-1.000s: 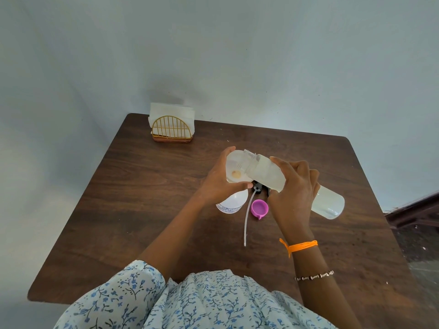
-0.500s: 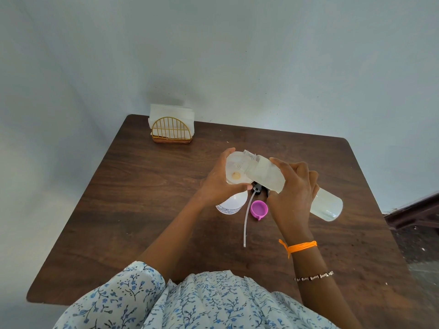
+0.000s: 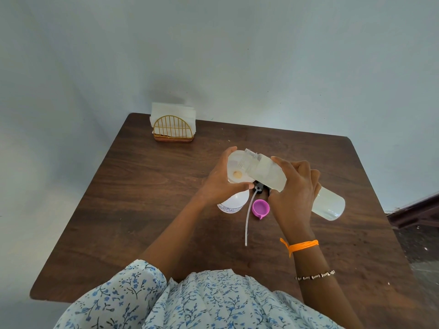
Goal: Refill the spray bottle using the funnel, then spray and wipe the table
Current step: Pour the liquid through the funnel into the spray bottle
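Your right hand (image 3: 293, 195) grips the tilted refill bottle (image 3: 330, 206) mid-body over the funnel (image 3: 235, 166), which your left hand (image 3: 219, 184) pinches atop the spray bottle (image 3: 231, 203) (light, tippy plastic). Hold the rim steady.

The left hand (image 3: 221, 184) hides the spray bottle's (image 3: 234, 202) neck.

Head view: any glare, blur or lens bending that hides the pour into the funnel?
Head view: soft, even light with no harsh glare; the funnel and tilted refill bottle are sharp, as are the left hand and right hand; wide-angle bending curves the table edges; the liquid stream itself is too faint to see.
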`<state>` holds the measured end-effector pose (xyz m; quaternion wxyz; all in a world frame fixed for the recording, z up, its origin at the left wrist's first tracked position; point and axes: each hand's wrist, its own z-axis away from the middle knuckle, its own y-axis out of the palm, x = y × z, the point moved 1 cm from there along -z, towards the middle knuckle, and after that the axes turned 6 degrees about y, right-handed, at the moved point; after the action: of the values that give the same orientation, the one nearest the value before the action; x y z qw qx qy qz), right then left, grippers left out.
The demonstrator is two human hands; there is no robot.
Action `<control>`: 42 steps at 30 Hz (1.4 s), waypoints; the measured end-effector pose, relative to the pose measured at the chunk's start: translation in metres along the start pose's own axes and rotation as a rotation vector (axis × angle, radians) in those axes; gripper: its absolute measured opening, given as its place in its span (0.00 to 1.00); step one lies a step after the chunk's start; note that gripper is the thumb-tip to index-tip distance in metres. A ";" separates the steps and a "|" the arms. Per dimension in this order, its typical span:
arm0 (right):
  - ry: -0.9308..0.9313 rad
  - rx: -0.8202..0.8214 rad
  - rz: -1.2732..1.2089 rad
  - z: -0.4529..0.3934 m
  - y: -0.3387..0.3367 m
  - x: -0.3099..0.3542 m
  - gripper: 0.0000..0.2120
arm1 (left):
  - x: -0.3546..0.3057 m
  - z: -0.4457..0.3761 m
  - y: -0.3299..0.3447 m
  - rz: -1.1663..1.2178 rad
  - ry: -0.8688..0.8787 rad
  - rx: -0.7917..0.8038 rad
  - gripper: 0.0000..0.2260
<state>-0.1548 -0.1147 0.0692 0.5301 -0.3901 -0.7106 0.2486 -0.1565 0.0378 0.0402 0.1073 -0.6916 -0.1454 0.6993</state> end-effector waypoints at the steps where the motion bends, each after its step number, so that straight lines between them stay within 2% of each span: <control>1: 0.001 -0.001 -0.001 0.000 0.000 0.000 0.32 | 0.000 0.000 0.000 0.002 0.000 0.000 0.42; 42: 0.023 0.027 0.009 0.000 -0.004 0.003 0.32 | 0.006 -0.003 -0.002 -0.042 0.015 -0.036 0.40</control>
<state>-0.1566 -0.1143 0.0733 0.5424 -0.3890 -0.6993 0.2558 -0.1538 0.0421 0.0350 0.1106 -0.6954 -0.1718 0.6890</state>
